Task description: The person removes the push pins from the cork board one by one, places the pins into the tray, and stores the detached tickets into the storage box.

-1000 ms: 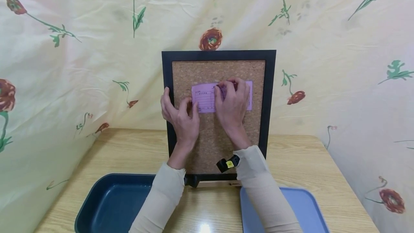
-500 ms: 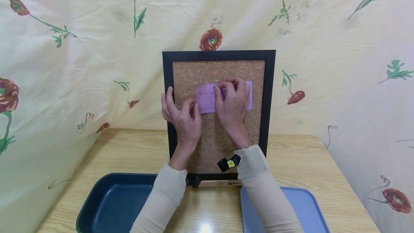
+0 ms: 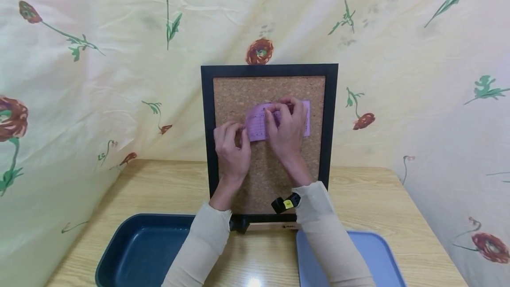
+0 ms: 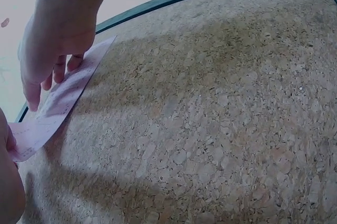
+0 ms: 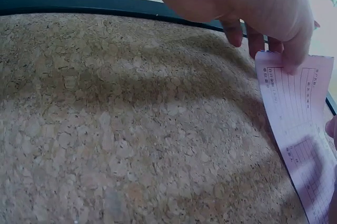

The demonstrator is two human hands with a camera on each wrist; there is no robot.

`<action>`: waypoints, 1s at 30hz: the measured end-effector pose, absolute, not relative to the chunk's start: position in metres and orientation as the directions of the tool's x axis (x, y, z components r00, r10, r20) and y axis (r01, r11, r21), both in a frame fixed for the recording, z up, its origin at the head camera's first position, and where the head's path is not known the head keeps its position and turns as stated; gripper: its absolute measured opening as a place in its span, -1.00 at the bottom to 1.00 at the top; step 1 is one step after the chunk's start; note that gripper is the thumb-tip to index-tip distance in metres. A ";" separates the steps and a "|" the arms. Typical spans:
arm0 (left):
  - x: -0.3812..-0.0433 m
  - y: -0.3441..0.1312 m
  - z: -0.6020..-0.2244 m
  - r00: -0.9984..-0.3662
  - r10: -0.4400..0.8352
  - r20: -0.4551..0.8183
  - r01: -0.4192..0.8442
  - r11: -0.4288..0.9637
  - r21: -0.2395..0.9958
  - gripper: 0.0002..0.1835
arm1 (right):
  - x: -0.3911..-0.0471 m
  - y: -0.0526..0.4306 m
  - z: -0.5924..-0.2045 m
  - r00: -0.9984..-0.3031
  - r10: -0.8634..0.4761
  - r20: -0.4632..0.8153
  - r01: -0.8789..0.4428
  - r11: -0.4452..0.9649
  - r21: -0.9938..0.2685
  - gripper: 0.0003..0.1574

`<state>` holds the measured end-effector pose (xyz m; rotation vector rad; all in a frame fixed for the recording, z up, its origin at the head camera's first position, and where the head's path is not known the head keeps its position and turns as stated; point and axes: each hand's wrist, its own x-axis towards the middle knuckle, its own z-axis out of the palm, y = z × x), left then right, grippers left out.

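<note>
A pink printed paper slip (image 3: 256,123) lies against the cork board (image 3: 267,172), with its left part curling off the surface. My left hand (image 3: 232,147) pinches the slip's left end between thumb and fingers; the right wrist view shows this hand (image 5: 263,8) at the end of the paper (image 5: 297,124). Over the slip's middle and right part, my right hand (image 3: 288,129) has bent fingers touching the paper. Its fingertips partly hide one another, so whether they pinch anything cannot be seen. The left wrist view shows this right hand (image 4: 60,45) against the slip (image 4: 63,98).
A black frame (image 3: 331,123) surrounds the upright board, which stands on a wooden table (image 3: 370,198). In front at left sits a dark blue tray (image 3: 104,251), at right a light blue tray (image 3: 378,251). Flowered cloth (image 3: 191,21) hangs behind and at both sides.
My left hand has shifted slightly right with the slip's left end, which now curls more. Its outer fingers have come off the frame and drawn in. The right hand stays nearly still.
</note>
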<state>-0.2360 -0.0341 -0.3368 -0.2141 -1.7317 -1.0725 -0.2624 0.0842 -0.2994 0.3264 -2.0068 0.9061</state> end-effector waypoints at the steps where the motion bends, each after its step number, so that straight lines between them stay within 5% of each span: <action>1: -0.235 -0.034 -0.337 -0.456 -0.332 0.826 0.598 0.573 0.560 -0.87 | -0.262 0.085 -0.299 -0.574 0.106 0.812 -0.545 0.691 -0.476 -0.69; 18: -0.230 -0.036 -0.331 -0.586 -0.381 0.715 0.597 0.394 0.699 -0.86 | -0.255 0.105 -0.301 -0.572 0.042 0.819 -0.630 0.618 -0.471 -0.75; 30: -0.226 -0.040 -0.332 -0.604 -0.408 0.685 0.602 0.329 0.727 -0.88 | -0.245 0.117 -0.305 -0.604 0.036 0.796 -0.624 0.600 -0.500 -0.82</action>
